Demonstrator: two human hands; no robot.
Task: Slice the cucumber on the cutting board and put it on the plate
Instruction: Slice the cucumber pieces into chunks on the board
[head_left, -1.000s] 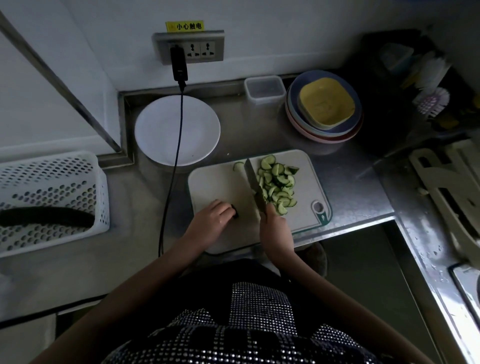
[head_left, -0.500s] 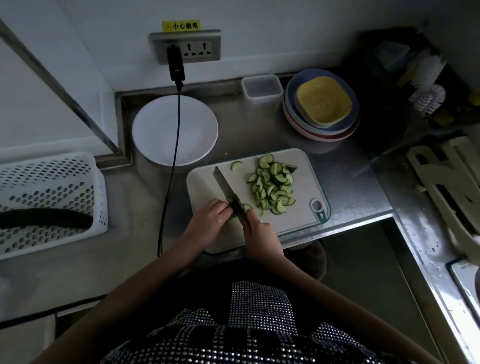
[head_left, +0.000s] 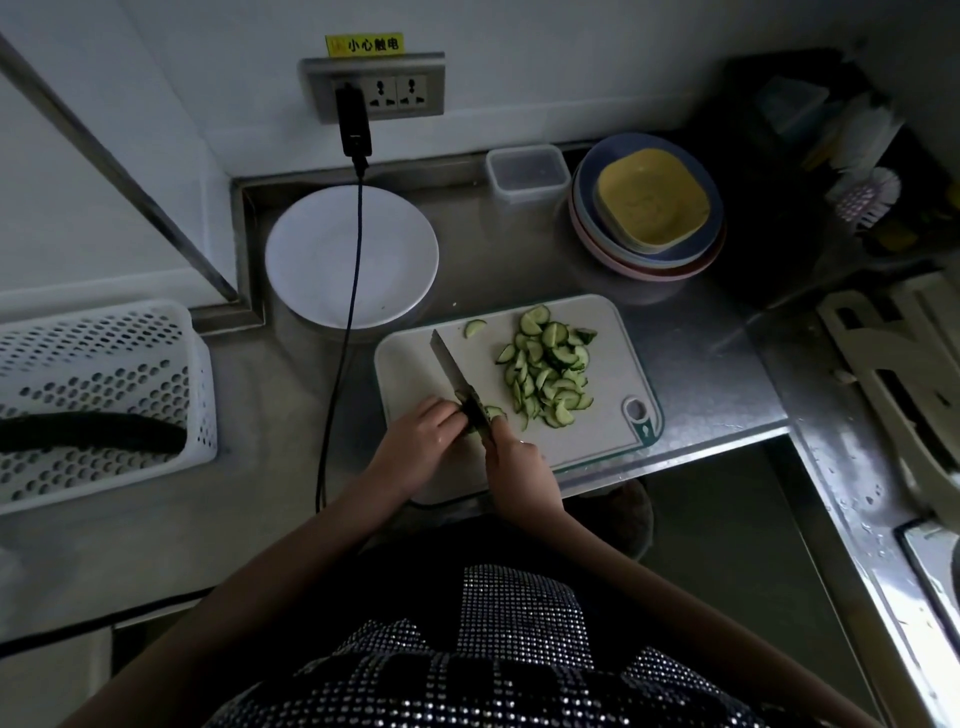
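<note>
Nearest the person, both hands work at the front left part of the cutting board (head_left: 613, 364). The right hand (head_left: 519, 467) has its fingers wrapped round the handle of the knife (head_left: 452, 371), whose blade slants away toward the board's far left corner. The left hand (head_left: 423, 439) pinches the last stub of cucumber (head_left: 470, 428) with curled fingers, pressed right against the blade; the stub is mostly hidden and very short.

The step in hand looks like the final few cuts. To do it well, the left fingertips should stay tucked back behind the knuckles, since almost nothing is left to hold. The blade should come straight down in thin, even strokes, and the end nub may be better left uncut.

Right of the knife, a heap of slices (head_left: 550, 374) lies on the board, with one stray slice (head_left: 474, 328) near the board's far edge. None are on the plate (head_left: 395, 244), which sits bare on the surface just beyond the board's far left corner, a black cable (head_left: 353, 270) running across it.

Left of the board, a white basket (head_left: 104, 332) holds one whole dark cucumber (head_left: 93, 432). Beyond the board's far right, stacked bowls (head_left: 647, 208) and a clear box (head_left: 526, 171) appear to hold nothing.
</note>
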